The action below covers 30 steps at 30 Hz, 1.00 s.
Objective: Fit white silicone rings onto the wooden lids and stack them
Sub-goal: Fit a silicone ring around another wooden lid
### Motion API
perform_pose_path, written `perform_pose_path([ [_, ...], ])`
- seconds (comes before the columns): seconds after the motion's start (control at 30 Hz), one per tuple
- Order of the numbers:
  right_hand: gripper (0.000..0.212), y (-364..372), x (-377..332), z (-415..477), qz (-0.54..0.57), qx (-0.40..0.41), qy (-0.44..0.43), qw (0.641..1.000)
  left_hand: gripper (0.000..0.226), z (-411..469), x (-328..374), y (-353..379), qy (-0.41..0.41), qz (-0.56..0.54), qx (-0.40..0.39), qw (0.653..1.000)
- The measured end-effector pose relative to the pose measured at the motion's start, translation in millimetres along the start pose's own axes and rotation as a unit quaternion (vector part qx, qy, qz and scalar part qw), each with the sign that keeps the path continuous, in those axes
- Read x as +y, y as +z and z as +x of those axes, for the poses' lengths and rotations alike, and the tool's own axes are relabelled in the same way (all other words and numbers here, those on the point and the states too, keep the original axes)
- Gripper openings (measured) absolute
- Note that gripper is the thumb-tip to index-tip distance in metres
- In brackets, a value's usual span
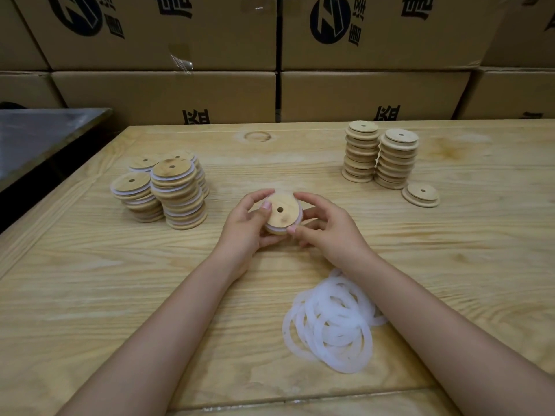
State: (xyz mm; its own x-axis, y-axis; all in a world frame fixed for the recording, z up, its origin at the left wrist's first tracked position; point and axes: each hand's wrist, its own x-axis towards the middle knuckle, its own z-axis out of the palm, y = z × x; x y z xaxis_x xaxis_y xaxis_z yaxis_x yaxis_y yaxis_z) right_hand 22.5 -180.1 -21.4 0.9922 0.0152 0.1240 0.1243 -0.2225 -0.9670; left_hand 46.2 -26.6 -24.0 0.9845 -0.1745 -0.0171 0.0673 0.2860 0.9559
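Soft, even light falls from above, with a warm yellowish cast over the worktop [450, 265]. Shadows are faint: thin dark rims under the lid stacks [180, 199] at 10 o'clock. A strip of clear tape [180, 63] on the cardboard boxes [405, 49] at 11 o'clock glints. The wide lens bows the box seams and the worktop edge, most at 3 and 9 o'clock. The lid [280, 211] held at the centre is fairly sharp; the white rings [330, 325] at 5 o'clock look hazy.
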Motion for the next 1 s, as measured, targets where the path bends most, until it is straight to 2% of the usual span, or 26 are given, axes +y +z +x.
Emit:
perform_pose_path([
  [0.07, 0.057, 0, 2, 0, -0.006, 0.009, -0.008, 1.0, 0.026, -2, 1, -1, 0.012, 0.023, -0.015, 1.0],
  [0.17, 0.058, 1, 6, 0, -0.04, 0.017, -0.006, 0.999, 0.063, -2, -3, -5, 0.045, 0.164, -0.031, 0.985],
  [0.23, 0.057, 0, 8, 1, -0.069, 0.019, -0.01, 0.997, 0.081, 0, -4, -11, 0.061, 0.3, -0.031, 0.951],
  [0.33, 0.058, -1, 11, 3, -0.106, 0.003, -0.012, 0.994, 0.089, 4, -4, -22, 0.101, 0.443, -0.027, 0.891],
  [0.43, 0.056, 1, 10, 2, -0.184, -0.019, -0.036, 0.982, 0.09, 5, -2, -30, 0.129, 0.505, -0.033, 0.853],
  [0.5, 0.047, 2, 8, 0, -0.229, -0.024, -0.061, 0.971, 0.085, 4, 0, -35, 0.157, 0.547, -0.047, 0.821],
  [0.63, 0.031, -2, 9, 1, -0.265, -0.02, -0.069, 0.962, 0.055, 4, 2, -45, 0.203, 0.631, -0.02, 0.748],
  [0.7, 0.027, -8, 11, 2, -0.292, -0.01, -0.072, 0.954, 0.045, 5, 1, -51, 0.213, 0.653, 0.018, 0.727],
  [0.87, 0.019, -29, 16, 12, -0.344, 0.056, -0.068, 0.935, 0.033, 7, 0, -58, 0.239, 0.702, 0.094, 0.665],
  [1.0, 0.021, -49, 22, 19, -0.372, 0.133, -0.033, 0.918, 0.029, 8, 2, -59, 0.228, 0.723, 0.131, 0.639],
])
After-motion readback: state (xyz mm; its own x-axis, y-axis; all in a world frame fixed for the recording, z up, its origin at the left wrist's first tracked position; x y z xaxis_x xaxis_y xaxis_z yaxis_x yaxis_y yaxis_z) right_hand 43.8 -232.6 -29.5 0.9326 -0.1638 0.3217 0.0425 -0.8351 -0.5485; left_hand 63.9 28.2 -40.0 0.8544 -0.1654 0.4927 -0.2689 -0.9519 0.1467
